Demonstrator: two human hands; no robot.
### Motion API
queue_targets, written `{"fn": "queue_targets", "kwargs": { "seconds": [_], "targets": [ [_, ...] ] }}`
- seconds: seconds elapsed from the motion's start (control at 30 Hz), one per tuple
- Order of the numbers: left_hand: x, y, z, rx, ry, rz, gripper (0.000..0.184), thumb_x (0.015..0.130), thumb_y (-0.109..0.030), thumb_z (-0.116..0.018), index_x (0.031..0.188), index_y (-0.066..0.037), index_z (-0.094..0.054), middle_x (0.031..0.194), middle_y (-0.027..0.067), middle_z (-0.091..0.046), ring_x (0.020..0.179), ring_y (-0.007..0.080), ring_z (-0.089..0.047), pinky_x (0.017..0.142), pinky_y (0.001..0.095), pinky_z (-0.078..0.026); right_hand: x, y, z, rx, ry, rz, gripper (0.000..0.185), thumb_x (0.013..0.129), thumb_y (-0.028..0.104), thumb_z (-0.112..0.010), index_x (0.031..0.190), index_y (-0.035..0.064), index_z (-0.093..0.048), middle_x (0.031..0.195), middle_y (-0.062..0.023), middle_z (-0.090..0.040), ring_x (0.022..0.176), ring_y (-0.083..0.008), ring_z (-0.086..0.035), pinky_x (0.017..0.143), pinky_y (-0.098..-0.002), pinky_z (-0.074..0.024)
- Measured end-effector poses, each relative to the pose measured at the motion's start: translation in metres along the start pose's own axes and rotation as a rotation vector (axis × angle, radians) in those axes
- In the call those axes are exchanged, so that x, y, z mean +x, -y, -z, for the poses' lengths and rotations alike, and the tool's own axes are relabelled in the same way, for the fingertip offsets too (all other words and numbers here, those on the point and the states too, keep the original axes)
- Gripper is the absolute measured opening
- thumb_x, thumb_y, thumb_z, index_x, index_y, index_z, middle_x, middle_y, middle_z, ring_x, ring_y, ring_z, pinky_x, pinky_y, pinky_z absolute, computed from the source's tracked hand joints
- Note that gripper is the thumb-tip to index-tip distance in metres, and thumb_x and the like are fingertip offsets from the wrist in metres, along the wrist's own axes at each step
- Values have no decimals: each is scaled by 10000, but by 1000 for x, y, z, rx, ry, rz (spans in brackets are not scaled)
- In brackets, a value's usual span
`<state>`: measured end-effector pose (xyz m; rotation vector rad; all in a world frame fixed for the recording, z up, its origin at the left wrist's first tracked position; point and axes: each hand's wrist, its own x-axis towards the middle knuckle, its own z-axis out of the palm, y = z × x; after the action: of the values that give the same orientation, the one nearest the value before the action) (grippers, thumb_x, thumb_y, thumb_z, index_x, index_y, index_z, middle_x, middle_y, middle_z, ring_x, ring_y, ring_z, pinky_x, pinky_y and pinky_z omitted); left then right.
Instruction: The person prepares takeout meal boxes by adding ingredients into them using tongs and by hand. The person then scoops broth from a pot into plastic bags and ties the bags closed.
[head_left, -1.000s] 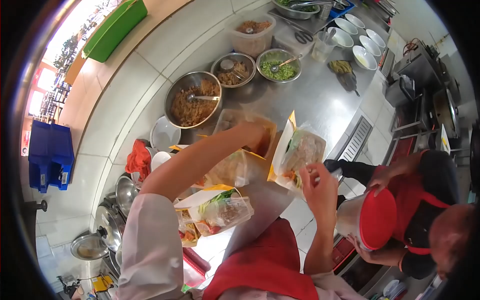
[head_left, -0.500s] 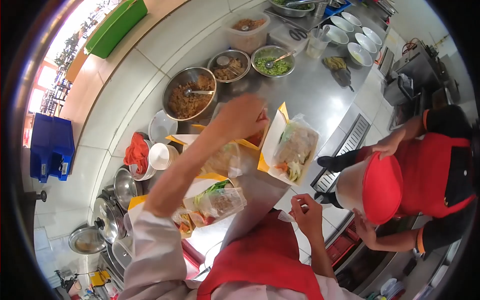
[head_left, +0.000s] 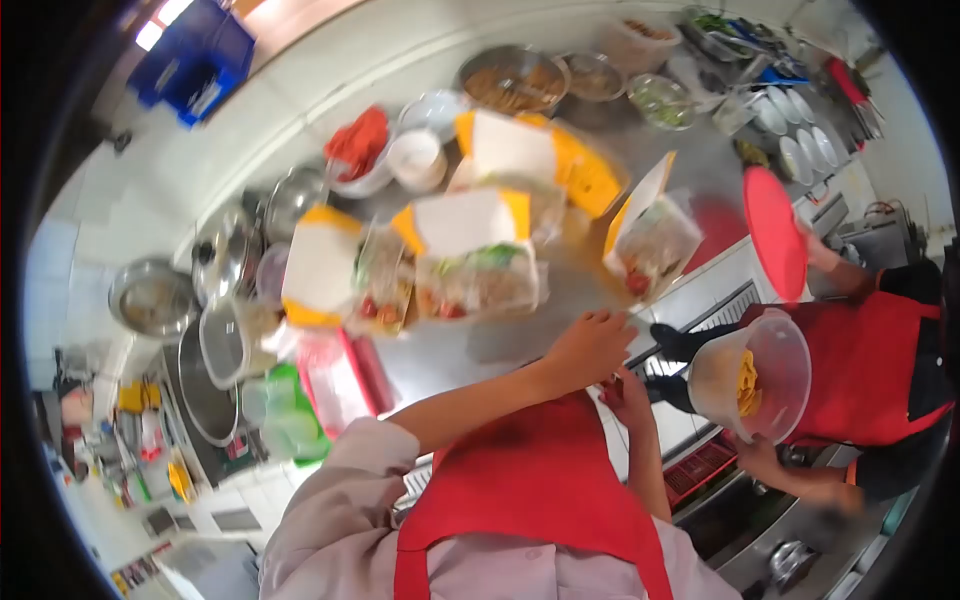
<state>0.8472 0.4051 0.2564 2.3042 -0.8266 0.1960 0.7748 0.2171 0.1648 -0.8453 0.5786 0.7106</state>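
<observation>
While curled, left hand (head_left: 590, 350) (beside right hand (head_left: 629, 399))

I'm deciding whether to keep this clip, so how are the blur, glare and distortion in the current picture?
Head view: blur smears the boxes and bowls; head view: glare whitens the counter below the boxes in frame; head view: fisheye distortion bends the wall, and the corners go black.

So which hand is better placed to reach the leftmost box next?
Probably the left hand: it is nearer the leftmost box, while the right hand is farther off, close to the wearer's apron.
</observation>
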Motion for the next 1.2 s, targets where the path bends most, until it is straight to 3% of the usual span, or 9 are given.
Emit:
{"fn": "queue_targets", "kwargs": {
  "seconds": [0.07,0.33,0.47,0.63,0.7,0.73,0.83,0.93,1.2],
  "targets": [
    [-85,-12,21,-274,257,330,246,871,-261,-680,1030,-75,-650,1042,132,-625,1004,321,-635,868,424,-511,35,-52,56,206,19,-112,278,995,297,-583,1034,23,-609,962,-87,-606,898,-213,-611,744,-328,-529],
    [-501,-49,-15,-210,-350,1220,160,911,-159,-652,951,-12,-697,808,130,-717,780,230,-714,685,356,-539,135,-173,28,-326,50,-417,192,970,189,-611,1027,6,-598,1039,-116,-612,971,-307,-644,869,-455,-599],
    [-618,-120,-54,-475,-573,1616,217,944,-196,-625,983,2,-705,792,101,-712,667,158,-645,571,306,-491,194,-194,1,8,96,-32,282,1016,286,-559,1175,54,-540,1235,-146,-508,1037,-375,-639,881,-534,-586],
    [-655,-204,-94,-687,-764,1787,306,964,-291,-626,1056,-10,-706,850,92,-721,663,147,-640,533,278,-476,152,-253,-4,-319,-157,91,327,1029,356,-501,1216,87,-489,1276,-116,-478,1089,-382,-608,932,-605,-511],
    [-659,-210,-125,-443,-665,1694,344,940,-296,-656,1070,18,-712,901,155,-744,817,253,-710,731,357,-557,113,-286,7,-1477,322,-69,373,1027,440,-498,1170,109,-593,1298,-69,-571,1200,-305,-599,965,-476,-521],
    [-647,-215,-126,-525,-658,1717,358,937,-309,-659,1086,13,-709,952,167,-742,868,277,-714,783,367,-554,109,-313,25,-2214,746,304,431,1026,478,-480,1155,99,-640,1333,-89,-589,1233,-317,-581,1057,-472,-455],
    [-627,-203,-112,-673,-629,1706,384,931,-333,-675,1121,-1,-700,1044,177,-731,931,278,-714,835,367,-552,5,-327,-14,-2167,757,325,575,1010,494,-499,1452,127,-517,1437,-181,-546,1344,-358,-497,1124,-442,-378],
    [-604,-177,-65,-653,-723,1577,371,948,-305,-672,1135,16,-681,1040,163,-728,903,259,-712,793,358,-563,-46,-245,-186,-2176,1156,-317,558,993,477,-545,1407,103,-559,1409,-173,-572,1313,-341,-531,1125,-406,-386],
    [-461,-48,159,-164,-827,1034,184,939,-161,-673,1074,-37,-680,965,107,-707,813,195,-681,686,316,-546,30,-221,-455,-1454,806,1420,273,866,79,-632,1128,11,-664,977,-177,-665,926,-372,-648,810,-449,-520]
  ]
}}
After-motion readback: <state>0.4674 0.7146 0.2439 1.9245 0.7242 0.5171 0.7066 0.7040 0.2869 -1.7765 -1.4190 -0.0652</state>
